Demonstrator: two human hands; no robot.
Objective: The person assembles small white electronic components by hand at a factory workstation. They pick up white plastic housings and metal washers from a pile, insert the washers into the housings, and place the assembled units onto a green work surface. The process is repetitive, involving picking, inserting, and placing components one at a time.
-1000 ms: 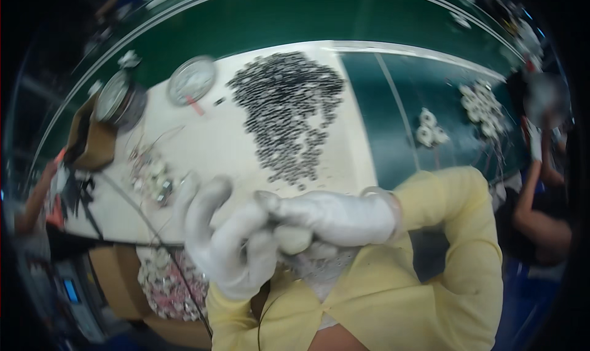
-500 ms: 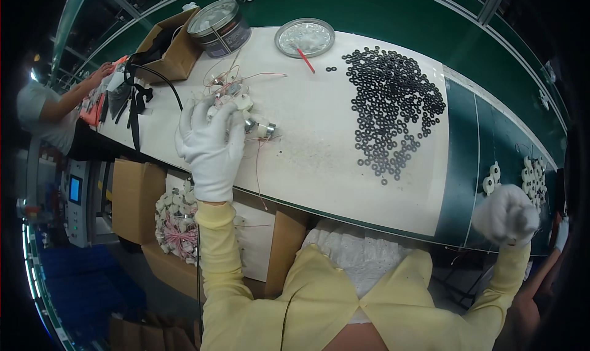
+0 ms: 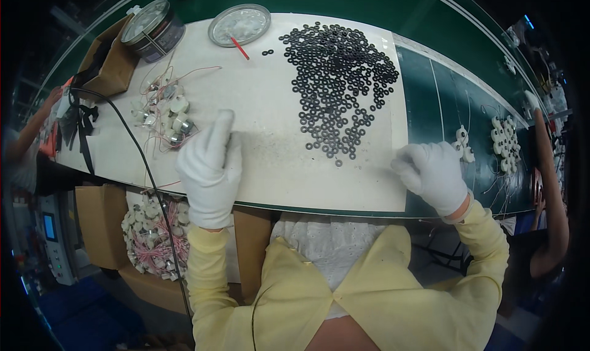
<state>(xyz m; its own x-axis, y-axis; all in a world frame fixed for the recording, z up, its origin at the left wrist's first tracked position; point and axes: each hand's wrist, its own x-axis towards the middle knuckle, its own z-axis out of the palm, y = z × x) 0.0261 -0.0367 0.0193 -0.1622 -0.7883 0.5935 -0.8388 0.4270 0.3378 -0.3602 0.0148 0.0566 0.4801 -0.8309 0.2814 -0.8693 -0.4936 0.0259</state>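
My left hand (image 3: pixel 212 176), in a white glove, is over the near left of the white tabletop (image 3: pixel 264 154). Its fingers stretch away from me, the thumb apart from them, and I see nothing in it. Just beyond lies a loose heap of small white-and-silver parts with thin pink wires (image 3: pixel 166 111), like little motors. My right hand (image 3: pixel 433 173), gloved too, hovers at the right end of the white top with fingers curled. Its fingertips are smeared, so whether they hold anything is hidden. Many small black rings (image 3: pixel 338 74) lie spread between and beyond my hands.
A round tin (image 3: pixel 153 31) and a cardboard box (image 3: pixel 107 62) stand far left. A shallow dish (image 3: pixel 239 22) holds a red stick (image 3: pixel 239 47). White wired parts (image 3: pixel 505 143) rest on the green strip (image 3: pixel 424 99). Below, a carton (image 3: pixel 101 228) holds more; a black cable (image 3: pixel 147 167) crosses. People work at both sides.
My right hand has swung left from the green strip to the white top's end. My left hand has drawn back from the wired parts. The whole view has shifted rightward.
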